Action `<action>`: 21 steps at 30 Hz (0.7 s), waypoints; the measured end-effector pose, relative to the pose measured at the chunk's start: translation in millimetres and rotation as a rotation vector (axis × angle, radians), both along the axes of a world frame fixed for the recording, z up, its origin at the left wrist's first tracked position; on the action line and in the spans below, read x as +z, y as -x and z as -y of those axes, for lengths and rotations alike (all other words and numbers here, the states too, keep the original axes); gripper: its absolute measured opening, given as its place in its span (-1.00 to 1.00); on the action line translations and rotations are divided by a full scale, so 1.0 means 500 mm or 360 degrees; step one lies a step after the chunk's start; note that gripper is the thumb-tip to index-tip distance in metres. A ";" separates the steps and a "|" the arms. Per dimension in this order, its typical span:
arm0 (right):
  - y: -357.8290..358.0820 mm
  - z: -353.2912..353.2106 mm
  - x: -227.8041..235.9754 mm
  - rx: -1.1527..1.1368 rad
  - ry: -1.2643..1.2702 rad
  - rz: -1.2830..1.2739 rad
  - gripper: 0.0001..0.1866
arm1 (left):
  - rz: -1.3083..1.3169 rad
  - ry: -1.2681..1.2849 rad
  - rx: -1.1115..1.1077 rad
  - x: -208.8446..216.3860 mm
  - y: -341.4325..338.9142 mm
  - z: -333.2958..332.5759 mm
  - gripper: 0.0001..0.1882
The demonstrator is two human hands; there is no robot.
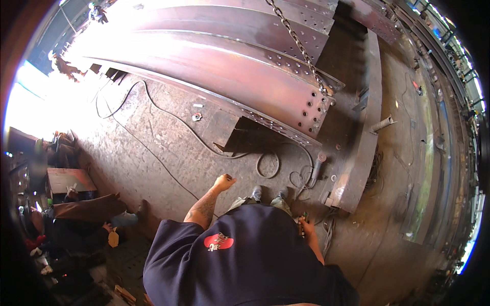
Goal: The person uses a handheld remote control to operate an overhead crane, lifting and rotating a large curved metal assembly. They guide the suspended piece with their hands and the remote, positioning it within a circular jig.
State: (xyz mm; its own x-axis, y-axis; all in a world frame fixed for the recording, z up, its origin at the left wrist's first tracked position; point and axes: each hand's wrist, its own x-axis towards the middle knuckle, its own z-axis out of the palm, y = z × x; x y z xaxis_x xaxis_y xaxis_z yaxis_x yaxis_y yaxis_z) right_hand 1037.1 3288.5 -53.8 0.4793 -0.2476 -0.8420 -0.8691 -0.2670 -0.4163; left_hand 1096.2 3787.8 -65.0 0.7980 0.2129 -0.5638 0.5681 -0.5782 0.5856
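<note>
My left hand (224, 182) is held out over the concrete floor, its fingers curled in, with nothing showing in them. My right hand (308, 228), low by my right hip, is closed around a small green and dark object (302, 222) whose kind I cannot make out. Ahead of me lies a large reddish steel beam (245, 76), its end drilled with several round holes. A rusty chain (293, 35) runs down to that end. On the floor between me and the beam rests what looks like an angle grinder (319, 166) with a cord.
Cables (176, 120) loop across the floor ahead and to the left. A long narrow steel piece (360, 168) with a short pipe (383, 124) lies to my right. At the left a person (84, 229) sits low beside a board (71, 180). More steel lengths line the far right.
</note>
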 end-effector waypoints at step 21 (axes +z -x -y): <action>0.074 0.023 0.004 0.0118 0.0307 -0.0100 -0.08 | -0.0308 0.0189 -0.0364 -0.112 0.005 0.015 -0.45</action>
